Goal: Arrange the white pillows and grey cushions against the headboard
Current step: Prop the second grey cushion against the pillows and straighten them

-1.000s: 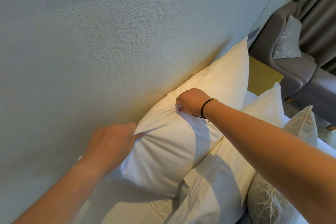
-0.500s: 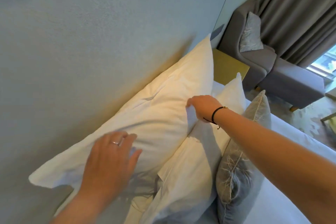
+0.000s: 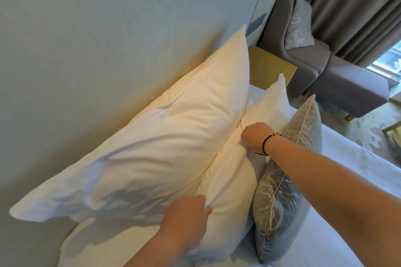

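Both hands have dropped from the large white fabric back pillow (image 3: 165, 136), now leaning against the grey upholstered headboard (image 3: 108, 39), to the front white pillow (image 3: 234, 171): left hand (image 3: 186, 221) and right hand (image 3: 256, 136) each pinch its cover, suggesting it goes upright next.

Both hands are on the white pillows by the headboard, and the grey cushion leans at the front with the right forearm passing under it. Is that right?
Not quite. In the head view the right forearm passes over the grey cushion, not under it. The rest holds: the left hand and right hand are on the white pillows by the headboard.
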The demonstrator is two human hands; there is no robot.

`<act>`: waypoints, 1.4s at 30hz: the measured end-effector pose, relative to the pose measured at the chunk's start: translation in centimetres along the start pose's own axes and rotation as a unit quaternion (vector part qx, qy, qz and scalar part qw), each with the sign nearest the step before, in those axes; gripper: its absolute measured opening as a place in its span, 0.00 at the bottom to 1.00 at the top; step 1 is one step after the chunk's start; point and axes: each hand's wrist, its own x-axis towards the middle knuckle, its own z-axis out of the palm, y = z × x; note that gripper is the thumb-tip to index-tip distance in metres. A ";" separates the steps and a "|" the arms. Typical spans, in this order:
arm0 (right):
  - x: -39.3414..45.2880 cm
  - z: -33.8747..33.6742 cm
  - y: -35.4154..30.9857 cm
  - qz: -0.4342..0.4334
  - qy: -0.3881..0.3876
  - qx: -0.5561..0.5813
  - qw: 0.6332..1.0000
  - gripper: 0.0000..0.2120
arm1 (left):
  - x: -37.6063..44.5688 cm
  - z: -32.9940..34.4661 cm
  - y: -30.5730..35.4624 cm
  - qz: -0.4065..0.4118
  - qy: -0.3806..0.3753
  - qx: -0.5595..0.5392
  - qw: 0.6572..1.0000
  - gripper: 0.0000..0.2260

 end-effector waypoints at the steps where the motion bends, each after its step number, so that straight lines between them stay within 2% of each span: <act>1: -0.2 -0.2 0.3 0.005 0.003 0.004 1.000 0.07 | -0.3 -0.3 0.3 0.014 0.007 0.012 1.000 0.13; 4: -1.0 -0.1 1.5 0.010 0.032 0.025 0.999 0.06 | -1.4 -1.1 0.8 0.045 0.045 0.043 0.997 0.14; 6: -1.8 0.0 1.7 0.010 0.063 0.034 0.997 0.05 | -2.1 -1.5 0.3 0.032 0.069 0.044 0.996 0.14; 8: -2.5 0.2 1.1 0.009 0.079 0.042 0.996 0.06 | -2.4 -1.6 -0.6 0.001 0.056 0.032 0.998 0.15; 9: -2.8 0.3 0.5 0.010 0.080 0.050 0.995 0.06 | -2.4 -1.5 -1.0 -0.017 0.035 0.002 0.999 0.16; 11: -3.2 0.5 -0.6 0.018 0.082 0.082 0.993 0.06 | -2.3 -1.0 -1.7 -0.059 -0.013 -0.129 0.990 0.18; 13: -3.4 0.7 -1.2 0.033 0.085 0.121 0.988 0.10 | -2.2 -0.5 -1.8 -0.125 -0.031 -0.269 0.955 0.21; 14: -3.7 0.8 -1.3 0.042 0.087 0.146 0.985 0.13 | -2.0 -0.3 -2.0 -0.149 -0.027 -0.297 0.943 0.22; 18: -5.7 1.7 -0.3 0.097 0.091 0.251 0.959 0.27 | -1.0 -0.7 -3.5 -0.120 0.057 -0.223 0.966 0.15; 21: -8.8 3.6 0.2 0.182 0.138 0.280 0.932 0.36 | -1.1 -1.8 -5.7 -0.114 0.136 -0.153 0.972 0.17; 23: -11.4 5.5 -0.1 0.281 0.163 0.351 0.878 0.42 | -1.3 -1.4 -6.4 -0.120 0.147 -0.070 0.979 0.18; 24: -12.6 6.6 -0.5 0.334 0.154 0.420 0.829 0.46 | -1.4 -0.8 -6.5 -0.128 0.132 -0.015 0.983 0.18; 25: -13.6 7.5 -0.9 0.379 0.136 0.521 0.753 0.49 | -1.3 -0.3 -6.5 -0.135 0.110 0.026 0.984 0.18; 27: -14.9 9.1 -2.1 0.422 0.104 0.706 0.559 0.51 | -0.7 0.7 -6.1 -0.130 0.077 0.029 0.988 0.15; 28: -15.2 9.6 -2.7 0.435 0.092 0.737 0.509 0.50 | -0.1 1.0 -5.7 -0.114 0.063 0.007 0.991 0.13; 29: -15.6 9.8 -3.2 0.448 0.077 0.731 0.510 0.47 | 0.5 1.2 -5.1 -0.095 0.049 -0.025 0.994 0.11; 30: -16.0 10.0 -3.6 0.460 0.069 0.712 0.525 0.44 | 1.5 1.2 -4.4 -0.080 0.033 -0.062 0.994 0.10; 32: -16.6 10.1 -3.8 0.475 0.072 0.681 0.552 0.37 | 4.1 1.0 -2.4 -0.069 0.006 -0.137 0.988 0.13; 34: -17.3 10.1 -3.8 0.475 0.079 0.679 0.554 0.34 | 7.7 0.6 0.0 -0.056 0.003 -0.169 0.984 0.16; 38: -18.0 10.5 -4.1 0.468 0.085 0.687 0.549 0.33 | 15.2 -0.5 5.4 -0.002 0.006 -0.156 0.988 0.14; 42: -18.1 11.2 -4.7 0.464 0.099 0.686 0.552 0.24 | 20.8 -1.2 10.3 0.078 0.008 -0.092 0.993 0.11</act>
